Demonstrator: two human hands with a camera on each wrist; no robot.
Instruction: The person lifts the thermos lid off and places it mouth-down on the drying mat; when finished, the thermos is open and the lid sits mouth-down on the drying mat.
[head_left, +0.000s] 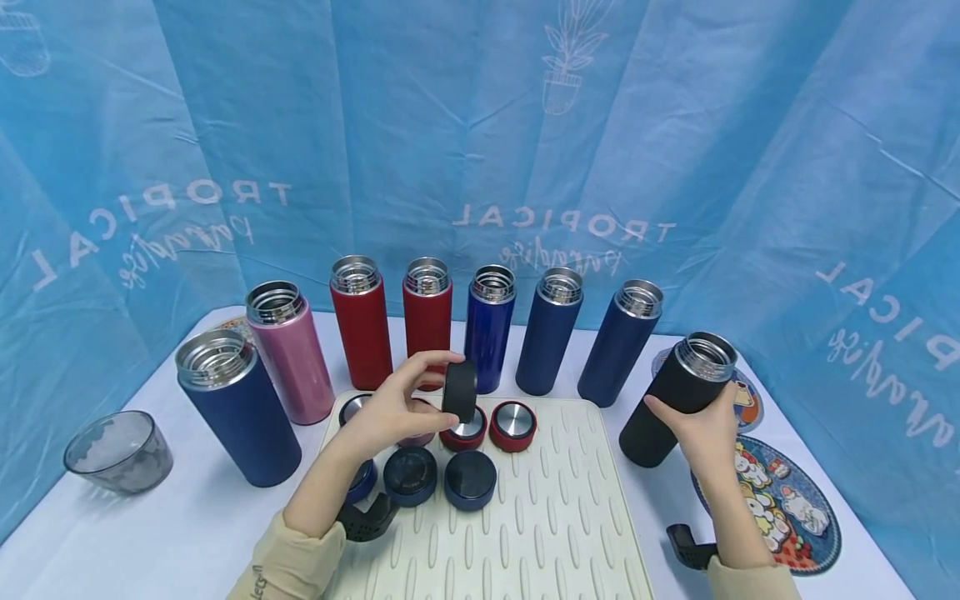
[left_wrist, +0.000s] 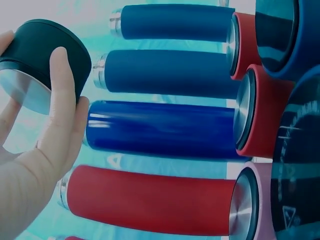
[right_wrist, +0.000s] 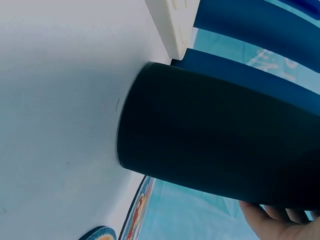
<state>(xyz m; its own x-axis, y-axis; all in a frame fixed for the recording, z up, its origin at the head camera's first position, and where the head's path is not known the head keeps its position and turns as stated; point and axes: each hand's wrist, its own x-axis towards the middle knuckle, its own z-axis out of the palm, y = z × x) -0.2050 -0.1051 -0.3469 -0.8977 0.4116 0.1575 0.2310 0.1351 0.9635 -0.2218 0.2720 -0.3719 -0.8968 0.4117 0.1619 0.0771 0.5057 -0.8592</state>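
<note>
My left hand (head_left: 390, 417) pinches a black bottle lid (head_left: 460, 392) between thumb and fingers, held up on edge over the cream mat. In the left wrist view the lid (left_wrist: 47, 60) shows its pale inner face tilted down. My right hand (head_left: 703, 425) grips a black thermos bottle (head_left: 667, 408), thumb on one side and fingers behind. The bottle has no lid, and its steel threaded mouth (head_left: 707, 354) faces up. In the right wrist view its base (right_wrist: 145, 115) is at the white tabletop, with fingertips (right_wrist: 255, 215) under its side.
Lidless bottles stand in a row behind the mat (head_left: 562, 517): navy (head_left: 551, 333), glossy blue (head_left: 489, 333), red (head_left: 362, 333), pink (head_left: 292, 358). Several lids lie on the mat, including a red lid (head_left: 513, 426) and a navy lid (head_left: 470, 481). A glass bowl (head_left: 120, 454) sits left; patterned coasters (head_left: 813, 508) lie right.
</note>
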